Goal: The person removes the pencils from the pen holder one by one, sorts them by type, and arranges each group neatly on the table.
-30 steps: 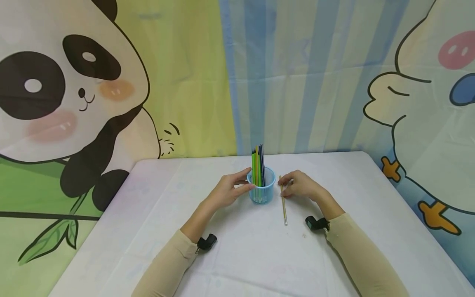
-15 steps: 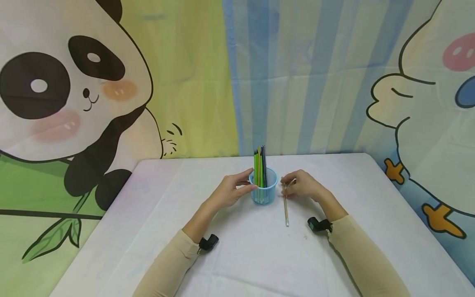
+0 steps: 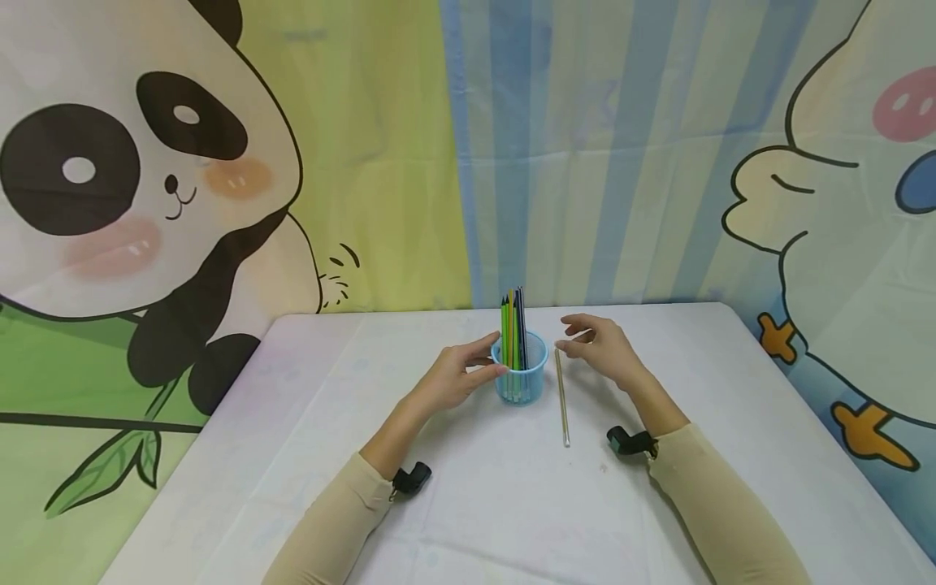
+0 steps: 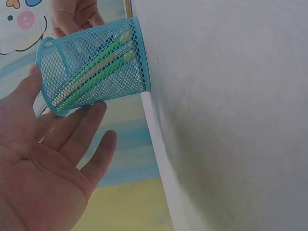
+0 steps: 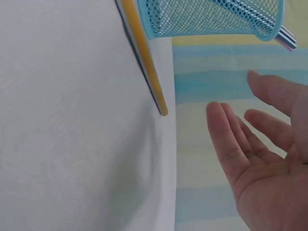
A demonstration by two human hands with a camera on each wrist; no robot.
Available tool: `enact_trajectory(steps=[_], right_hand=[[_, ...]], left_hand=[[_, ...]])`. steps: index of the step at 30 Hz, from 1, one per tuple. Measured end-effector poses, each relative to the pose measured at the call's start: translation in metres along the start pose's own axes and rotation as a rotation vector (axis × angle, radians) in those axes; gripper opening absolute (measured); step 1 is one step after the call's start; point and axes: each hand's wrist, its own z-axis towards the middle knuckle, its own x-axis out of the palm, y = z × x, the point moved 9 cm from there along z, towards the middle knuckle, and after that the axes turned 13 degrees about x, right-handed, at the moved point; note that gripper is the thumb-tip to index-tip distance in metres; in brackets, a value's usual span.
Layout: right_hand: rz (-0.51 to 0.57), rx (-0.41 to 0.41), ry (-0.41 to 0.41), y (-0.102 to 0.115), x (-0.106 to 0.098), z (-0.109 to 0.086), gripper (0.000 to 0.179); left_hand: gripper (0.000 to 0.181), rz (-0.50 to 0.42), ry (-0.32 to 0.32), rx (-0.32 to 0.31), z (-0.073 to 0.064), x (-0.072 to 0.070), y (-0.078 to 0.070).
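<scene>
A light-blue mesh pencil cup [image 3: 521,387] stands upright on the table, holding several pencils [image 3: 514,329] in green, yellow and dark colours. My left hand [image 3: 457,375] holds the cup from its left side, thumb at the front of the rim; in the left wrist view the fingers [image 4: 79,132] lie along the mesh. Just right of the cup a yellow pencil [image 3: 562,398] lies on the tabletop, pointing away from me. My right hand [image 3: 601,348] hovers above its far end with nothing in the fingers. A gap shows between that hand and the yellow pencil [image 5: 147,57] in the right wrist view.
A white cloth covers the table [image 3: 468,504], whose far edge lies a short way behind the cup. Behind it hangs a curtain [image 3: 366,162] with a panda and other cartoon figures. Black wrist cameras [image 3: 412,478] sit on both forearms.
My right hand has let go of the yellow pencil and risen up and away from it, its fingers spreading. The left hand stays at the cup; the view shifted slightly.
</scene>
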Motion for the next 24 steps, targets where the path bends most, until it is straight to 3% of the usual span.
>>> enact_trajectory(steps=[10,18,24], right_hand=[[0.093,-0.063,-0.153,0.021,-0.016,-0.006,0.053],[0.184,-0.14,-0.185,0.038,-0.017,-0.012,0.049],[0.19,-0.172,-0.201,0.048,-0.017,-0.015,0.047]], left_hand=[[0.073,0.0,-0.003,0.002,0.0,-0.001,-0.001],[0.074,-0.003,-0.005,-0.007,0.0,0.0,-0.001],[0.074,-0.013,-0.009,0.006,0.001,0.0,-0.003]])
